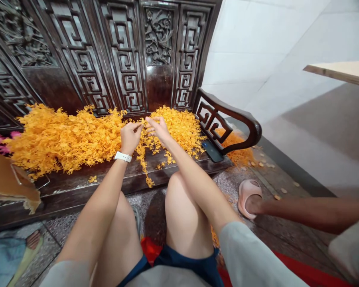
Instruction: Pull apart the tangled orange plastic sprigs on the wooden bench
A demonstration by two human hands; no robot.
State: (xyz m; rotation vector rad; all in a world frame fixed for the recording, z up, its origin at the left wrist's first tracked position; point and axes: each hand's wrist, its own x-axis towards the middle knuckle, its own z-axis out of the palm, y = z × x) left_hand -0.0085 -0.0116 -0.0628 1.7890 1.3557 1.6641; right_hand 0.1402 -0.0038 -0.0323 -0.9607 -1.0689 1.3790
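Observation:
A big heap of orange plastic flower sprigs (66, 137) lies along the seat of a dark carved wooden bench (77, 187). My left hand (130, 136), with a white watch at the wrist, is closed in a pinch on an orange sprig strand (142, 153) that dangles over the seat edge. My right hand (157, 126) meets it just to the right, fingers pinched on the same strand's top. Both hands hover above the middle of the heap.
A dark phone (212, 150) lies on the seat by the curved armrest (227, 119). More orange sprigs (237, 153) lie on the floor beyond. Another person's leg with a pink slipper (248, 195) stretches in from the right. Cardboard (8, 183) sits at left.

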